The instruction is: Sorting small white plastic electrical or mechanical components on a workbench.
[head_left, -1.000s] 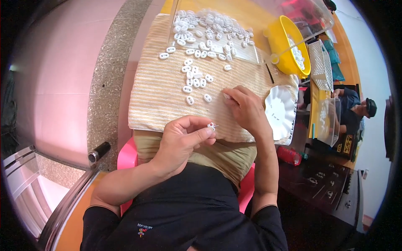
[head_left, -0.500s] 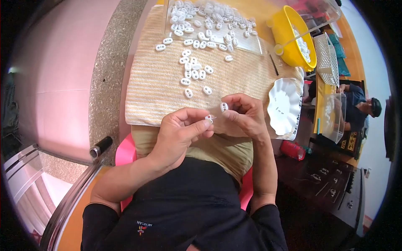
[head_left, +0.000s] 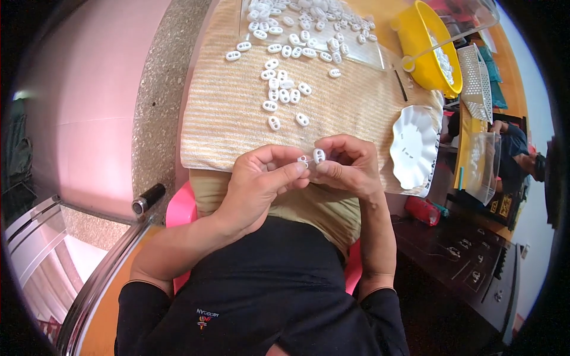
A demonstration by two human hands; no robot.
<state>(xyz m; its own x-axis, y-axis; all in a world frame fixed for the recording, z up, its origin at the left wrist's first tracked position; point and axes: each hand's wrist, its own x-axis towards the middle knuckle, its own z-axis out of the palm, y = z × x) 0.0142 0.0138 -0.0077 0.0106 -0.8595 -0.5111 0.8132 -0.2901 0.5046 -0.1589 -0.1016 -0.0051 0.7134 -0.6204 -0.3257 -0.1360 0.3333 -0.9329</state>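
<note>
Thumb and fingers of my left hand [head_left: 256, 181] pinch a small clear-and-white plastic piece [head_left: 303, 160]. Right beside it, my right hand [head_left: 355, 169] grips a white oval plastic piece with two holes [head_left: 319, 155] between thumb and forefinger. The two pieces nearly meet over the near edge of a striped beige towel [head_left: 222, 127]; whether they touch I cannot tell. Several loose white two-hole ovals [head_left: 284, 84] lie on the towel beyond my hands. More are heaped on a clear plastic tray [head_left: 371, 58] at the far side.
A scalloped white dish [head_left: 409, 127] with a few tiny dark bits stands to the right. Behind it are a thin black stick [head_left: 401, 86], a yellow basin [head_left: 409, 44] of white pieces and a white perforated basket [head_left: 475, 83]. Another person [head_left: 515, 151] sits at far right.
My hands have come closer together, bringing the oval in the right hand up to the piece in the left. The whole view has shifted slightly.
</note>
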